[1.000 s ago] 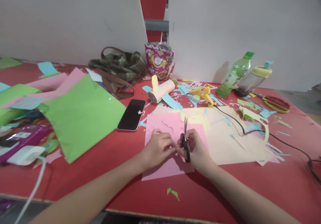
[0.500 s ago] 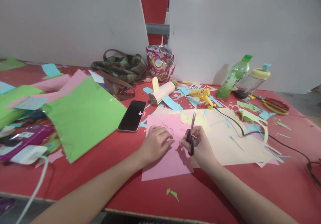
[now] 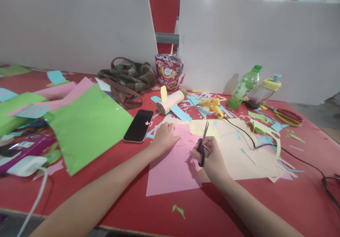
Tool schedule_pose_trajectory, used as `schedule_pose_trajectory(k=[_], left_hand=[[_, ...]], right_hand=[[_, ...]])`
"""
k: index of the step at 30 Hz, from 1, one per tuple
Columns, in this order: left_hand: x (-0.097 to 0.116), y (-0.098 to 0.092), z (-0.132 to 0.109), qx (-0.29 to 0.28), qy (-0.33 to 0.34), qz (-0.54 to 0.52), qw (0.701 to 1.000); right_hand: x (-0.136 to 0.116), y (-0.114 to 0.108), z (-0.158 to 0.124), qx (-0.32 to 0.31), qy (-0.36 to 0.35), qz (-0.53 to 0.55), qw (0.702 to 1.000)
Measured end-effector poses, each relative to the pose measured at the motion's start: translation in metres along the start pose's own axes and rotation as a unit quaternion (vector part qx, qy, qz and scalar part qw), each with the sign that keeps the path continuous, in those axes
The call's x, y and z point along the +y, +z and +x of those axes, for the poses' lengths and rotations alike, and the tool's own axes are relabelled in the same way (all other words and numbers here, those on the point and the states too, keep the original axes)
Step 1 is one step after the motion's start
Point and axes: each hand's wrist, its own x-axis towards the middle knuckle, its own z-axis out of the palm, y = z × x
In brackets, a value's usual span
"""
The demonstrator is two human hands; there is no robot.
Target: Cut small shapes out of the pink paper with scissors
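My left hand (image 3: pixel 165 138) rests on the upper left part of a pink paper sheet (image 3: pixel 172 177), thumb held away from the other fingers. Nothing shows in it, though its fingertips are partly hidden. Black-handled scissors (image 3: pixel 202 148) are gripped in my right hand (image 3: pixel 212 157), their blades pointing up and away from me above the sheet. Small pink scraps (image 3: pixel 184 142) lie between the two hands. Left of the sheet is a black phone (image 3: pixel 138 125) with a small pink star (image 3: pixel 147 123) on its screen. A cream sheet (image 3: pixel 233 159) extends to the right.
Behind my hands lie a paper-covered tube (image 3: pixel 171 102) with paper wings and a yellow glue gun (image 3: pixel 214 106), its cord running right. Bottles (image 3: pixel 244 88) and red-yellow scissors (image 3: pixel 288 116) stand or lie farther right. Green sheets (image 3: pixel 90 127) and a purple box (image 3: pixel 26 150) are left.
My left hand has slid forward and slightly left across the pink sheet. My right hand keeps the scissors in nearly the same place. The view has tilted up a little.
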Motion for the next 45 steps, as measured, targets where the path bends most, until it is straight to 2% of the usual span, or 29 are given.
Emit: schedule_pose_trajectory(k=[7, 15, 19, 21, 25, 28, 34, 39, 45], left_hand=[[0.0, 0.001, 0.005, -0.031, -0.013, -0.004, 0.999], [0.0, 0.005, 0.001, -0.004, 0.009, -0.01, 1.0], [-0.003, 0.008, -0.001, 0.016, 0.042, -0.004, 0.999], [-0.004, 0.01, -0.002, 0.019, 0.078, 0.0, 0.997], [-0.004, 0.014, -0.002, -0.009, 0.181, 0.015, 0.983], [-0.004, 0.012, -0.004, -0.02, 0.221, 0.03, 0.975], [-0.002, 0.003, -0.007, -0.024, 0.241, 0.057, 0.969], [-0.008, 0.006, -0.005, -0.026, 0.245, 0.06, 0.967], [-0.009, 0.008, -0.001, -0.084, 0.27, 0.045, 0.958]], right_hand=[[0.0, 0.002, -0.001, 0.006, -0.004, -0.026, 1.0], [0.002, 0.002, -0.002, -0.002, 0.003, -0.022, 1.0], [0.001, 0.002, -0.001, 0.0, -0.001, -0.008, 1.0], [0.001, 0.001, -0.001, -0.005, 0.001, -0.005, 1.0], [0.003, 0.0, -0.001, -0.018, 0.006, 0.0, 1.0], [0.006, 0.0, -0.001, -0.017, 0.006, -0.005, 1.0], [0.007, -0.001, -0.001, -0.014, 0.004, -0.017, 1.0], [0.005, -0.001, -0.001, -0.012, 0.006, -0.015, 1.0], [0.008, 0.0, -0.001, -0.014, -0.002, 0.008, 1.0]])
